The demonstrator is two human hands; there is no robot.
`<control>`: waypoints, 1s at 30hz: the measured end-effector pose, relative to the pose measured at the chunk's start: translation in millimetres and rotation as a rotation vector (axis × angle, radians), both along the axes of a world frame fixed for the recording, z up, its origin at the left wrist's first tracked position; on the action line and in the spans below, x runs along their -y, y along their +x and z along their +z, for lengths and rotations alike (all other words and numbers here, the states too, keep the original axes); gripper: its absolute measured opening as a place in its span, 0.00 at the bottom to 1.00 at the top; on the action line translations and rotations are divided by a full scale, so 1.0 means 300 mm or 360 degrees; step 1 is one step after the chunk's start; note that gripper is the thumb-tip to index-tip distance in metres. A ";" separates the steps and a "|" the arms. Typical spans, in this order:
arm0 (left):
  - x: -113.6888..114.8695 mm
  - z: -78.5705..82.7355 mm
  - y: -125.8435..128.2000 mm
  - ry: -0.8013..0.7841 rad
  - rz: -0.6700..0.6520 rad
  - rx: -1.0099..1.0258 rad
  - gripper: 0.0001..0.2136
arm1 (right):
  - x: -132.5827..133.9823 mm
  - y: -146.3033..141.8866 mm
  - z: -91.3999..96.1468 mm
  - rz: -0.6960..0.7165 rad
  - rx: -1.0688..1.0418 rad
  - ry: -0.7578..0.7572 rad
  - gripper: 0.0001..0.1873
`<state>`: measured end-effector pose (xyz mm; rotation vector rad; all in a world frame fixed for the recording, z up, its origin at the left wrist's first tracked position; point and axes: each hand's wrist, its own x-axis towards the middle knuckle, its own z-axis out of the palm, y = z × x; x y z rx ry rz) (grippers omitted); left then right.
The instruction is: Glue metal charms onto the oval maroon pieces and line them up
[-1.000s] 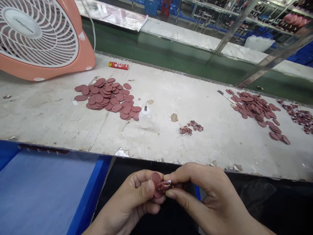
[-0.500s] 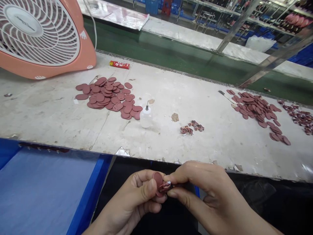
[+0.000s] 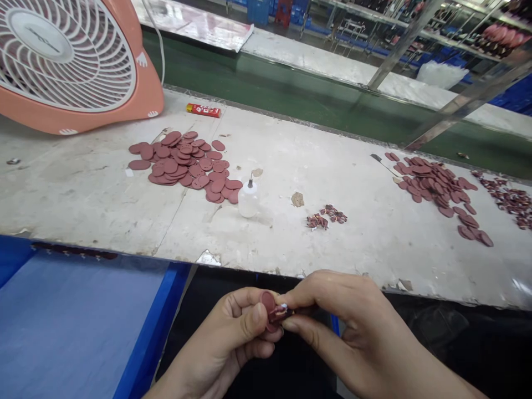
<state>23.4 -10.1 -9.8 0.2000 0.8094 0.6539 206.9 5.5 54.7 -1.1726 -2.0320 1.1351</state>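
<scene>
My left hand pinches a small maroon oval piece between thumb and fingers, just below the table's front edge. My right hand grips a folded maroon part joined to that oval, its thumb and forefinger meeting the left fingertips. Part of the piece is hidden by my fingers. On the white-stained table lie a heap of maroon oval discs, a plastic needle-tip bottle, a few small folded pieces, and another disc heap.
A pink fan stands at the table's far left, near a red tube box. More folded pieces lie far right. A green belt runs behind the table, and a blue surface lies lower left.
My hands stay pinched together on the piece, shifting only slightly. The view has tilted a little, and nothing on the table has been moved.
</scene>
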 end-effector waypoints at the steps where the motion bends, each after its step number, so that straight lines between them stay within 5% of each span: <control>1: 0.000 -0.002 0.001 0.0007 0.0006 0.0003 0.12 | 0.000 0.000 -0.001 0.0009 0.0012 0.0002 0.10; 8: 0.007 -0.011 0.008 0.0034 0.0019 0.0050 0.12 | 0.002 -0.001 -0.004 0.0040 0.0029 0.0120 0.09; 20: 0.002 0.054 -0.003 0.0099 -0.0063 0.0032 0.15 | 0.046 0.014 -0.007 0.0107 0.0095 0.0457 0.11; 30: 0.003 0.027 0.006 0.0020 -0.0055 0.0014 0.15 | 0.038 0.008 -0.014 0.0018 0.0117 0.0276 0.08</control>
